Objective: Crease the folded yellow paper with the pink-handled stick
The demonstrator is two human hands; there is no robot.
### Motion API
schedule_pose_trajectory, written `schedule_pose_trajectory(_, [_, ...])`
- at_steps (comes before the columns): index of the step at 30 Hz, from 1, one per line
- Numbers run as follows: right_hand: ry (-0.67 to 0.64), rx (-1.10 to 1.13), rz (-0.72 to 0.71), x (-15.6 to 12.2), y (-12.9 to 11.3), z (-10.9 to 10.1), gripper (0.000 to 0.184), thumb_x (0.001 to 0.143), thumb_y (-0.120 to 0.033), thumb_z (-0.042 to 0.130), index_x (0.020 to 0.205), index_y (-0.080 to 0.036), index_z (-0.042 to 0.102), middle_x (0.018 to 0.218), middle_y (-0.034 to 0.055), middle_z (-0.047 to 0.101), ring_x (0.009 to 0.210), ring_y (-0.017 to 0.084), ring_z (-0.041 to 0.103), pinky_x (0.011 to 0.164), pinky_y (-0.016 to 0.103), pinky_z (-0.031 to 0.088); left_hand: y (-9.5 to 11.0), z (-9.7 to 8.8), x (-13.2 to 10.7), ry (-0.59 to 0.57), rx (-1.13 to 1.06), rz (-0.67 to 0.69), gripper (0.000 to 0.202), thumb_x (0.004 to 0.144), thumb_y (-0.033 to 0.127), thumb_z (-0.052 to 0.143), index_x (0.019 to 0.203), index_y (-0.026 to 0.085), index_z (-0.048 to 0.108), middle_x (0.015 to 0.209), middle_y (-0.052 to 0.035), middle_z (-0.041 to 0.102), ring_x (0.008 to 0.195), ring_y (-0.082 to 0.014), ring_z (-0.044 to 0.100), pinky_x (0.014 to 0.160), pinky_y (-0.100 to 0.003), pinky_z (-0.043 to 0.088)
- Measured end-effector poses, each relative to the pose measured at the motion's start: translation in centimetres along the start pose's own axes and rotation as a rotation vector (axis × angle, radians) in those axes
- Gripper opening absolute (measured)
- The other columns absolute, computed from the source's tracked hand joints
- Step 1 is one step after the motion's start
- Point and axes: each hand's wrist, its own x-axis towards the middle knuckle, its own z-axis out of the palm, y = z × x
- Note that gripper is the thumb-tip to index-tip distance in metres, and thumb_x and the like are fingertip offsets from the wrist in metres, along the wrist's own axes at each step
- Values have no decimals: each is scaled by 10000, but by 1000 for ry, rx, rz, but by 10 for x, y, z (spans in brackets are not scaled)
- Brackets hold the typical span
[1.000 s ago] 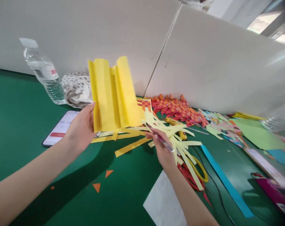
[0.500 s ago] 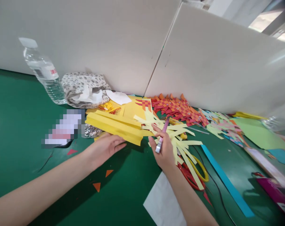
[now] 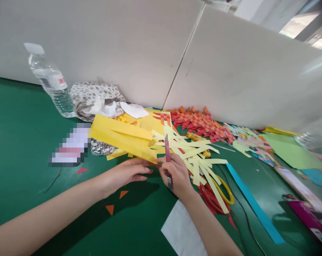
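Note:
A folded sheet of yellow paper [image 3: 123, 137] is held up at a slant above the table, with lengthwise creases. My left hand [image 3: 127, 174] supports its lower edge from below, some fingers hidden behind the paper and others stretched out. At the right end of the sheet, the fingertips of my right hand [image 3: 176, 172] touch its corner. A slim pink craft knife [image 3: 168, 153] is gripped in that same hand, its pointed end up. Pale yellow paper strips [image 3: 200, 153] lie in a loose heap just beyond my right hand.
Behind stand a water bottle [image 3: 53, 83] and a patterned cloth pouch [image 3: 97, 96]. Woven orange-red paper fish [image 3: 203, 122] are piled by the partition. Scissors with red handles [image 3: 210, 197], a blue strip [image 3: 254, 202], white paper [image 3: 184, 227] and a pixelated phone [image 3: 70, 145] lie around.
My right hand has moved left to the paper's corner, and the knife has turned more upright. The yellow paper's left end has risen, and my left hand has shifted slightly right.

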Motion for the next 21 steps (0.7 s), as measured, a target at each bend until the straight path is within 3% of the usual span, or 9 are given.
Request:
schedule_pose_trajectory(4, [12, -53, -27, -1, 2, -1, 285, 788, 50, 498, 778, -235, 476, 916, 53, 718, 801, 192, 591, 735, 351, 490, 4, -1, -5, -48, 310, -39, 398, 851, 332, 524, 1211, 177, 592, 1277, -84, 611, 1127, -226, 588, 880, -306, 489])
schedule_pose_trajectory(6, [14, -120, -17, 0, 3, -2, 272, 790, 39, 495, 780, -232, 478, 844, 51, 702, 782, 200, 579, 738, 356, 477, 7, 3, -15, -209, 611, -18, 368, 918, 346, 418, 1187, 185, 610, 1132, -71, 686, 1016, -208, 637, 818, -291, 497])
schedule_pose_trajectory(8, [5, -196, 11, 0, 5, -5, 244, 795, 15, 487, 785, -229, 490, 740, 46, 657, 747, 212, 554, 707, 352, 462, 10, 9, -29, -273, 922, 149, 388, 928, 225, 357, 1250, 268, 568, 1090, -13, 703, 882, -165, 667, 776, -263, 487])
schedule_pose_trajectory(10, [-23, -265, 49, 1, 7, -8, 217, 790, -10, 468, 789, -225, 502, 660, 38, 589, 703, 220, 515, 671, 346, 445, 13, 16, -42, -294, 1211, 328, 593, 812, 48, 388, 1329, 321, 486, 1227, 8, 647, 861, -156, 673, 725, -241, 481])
schedule_pose_trajectory(12, [-43, -324, 94, 0, 8, -10, 206, 762, -25, 457, 773, -225, 504, 625, 32, 532, 671, 224, 478, 644, 343, 427, 14, 20, -51, -248, 1443, 532, 766, 714, -28, 391, 1387, 336, 392, 1414, 15, 496, 981, -179, 654, 716, -245, 482])
schedule_pose_trajectory(15, [-41, -405, 147, -2, 10, -12, 215, 725, -22, 456, 734, -233, 495, 611, 25, 488, 664, 226, 461, 654, 346, 419, 14, 16, -52, -117, 1625, 744, 666, 746, -5, 407, 1343, 290, 426, 1435, -17, 464, 1103, -209, 599, 768, -276, 494])
schedule_pose_trajectory(18, [-16, -468, 185, -2, 9, -13, 232, 702, -7, 462, 706, -238, 489, 586, 13, 449, 655, 223, 455, 671, 343, 420, 10, 5, -46, 52, 1696, 765, 353, 860, 123, 442, 1171, 249, 550, 1234, -48, 610, 1030, -233, 614, 776, -319, 503])
schedule_pose_trajectory(21, [-10, -472, 198, -1, 7, -13, 225, 690, -18, 483, 672, -241, 468, 568, 0, 410, 620, 211, 442, 674, 341, 429, -1, -4, -40, 120, 1738, 678, 243, 861, 201, 524, 1096, 230, 579, 1099, -58, 659, 973, -242, 617, 787, -344, 505])
